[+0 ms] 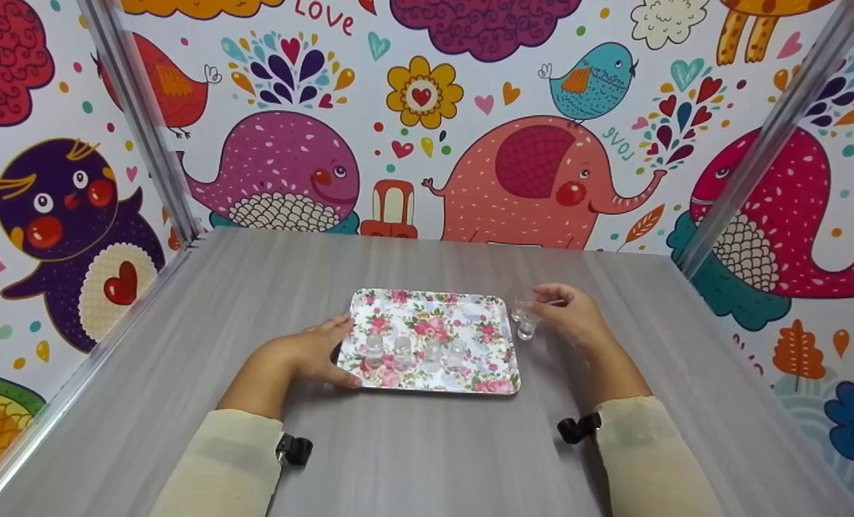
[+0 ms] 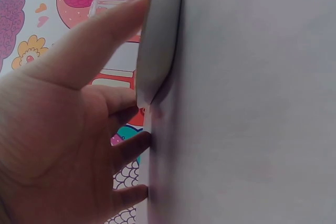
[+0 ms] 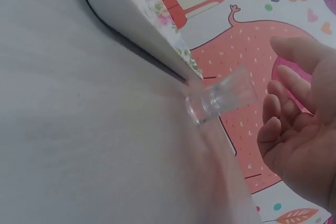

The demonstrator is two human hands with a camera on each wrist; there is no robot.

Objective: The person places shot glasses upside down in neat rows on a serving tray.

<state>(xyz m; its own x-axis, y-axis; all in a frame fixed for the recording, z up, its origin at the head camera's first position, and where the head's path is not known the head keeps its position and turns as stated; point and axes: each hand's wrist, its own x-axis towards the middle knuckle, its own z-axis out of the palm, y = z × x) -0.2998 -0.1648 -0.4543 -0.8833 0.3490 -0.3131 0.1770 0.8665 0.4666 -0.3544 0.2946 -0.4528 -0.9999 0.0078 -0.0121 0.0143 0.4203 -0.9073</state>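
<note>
A white floral tray lies on the table, with several small clear shot glasses in a row near its front edge. My left hand rests against the tray's left side, fingers spread. In the left wrist view the thumb lies along the tray rim. Just beyond the tray's right edge stands a clear shot glass, with another glass close behind it. My right hand is beside them, its fingers loosely curved. The right wrist view shows a gap between this hand and the upright glass.
A grey wood-grain table extends around the tray. Printed panels with cartoon animals enclose its back and sides, joined by metal posts. A black strap piece sticks out from the left cuff, and a similar one from the right.
</note>
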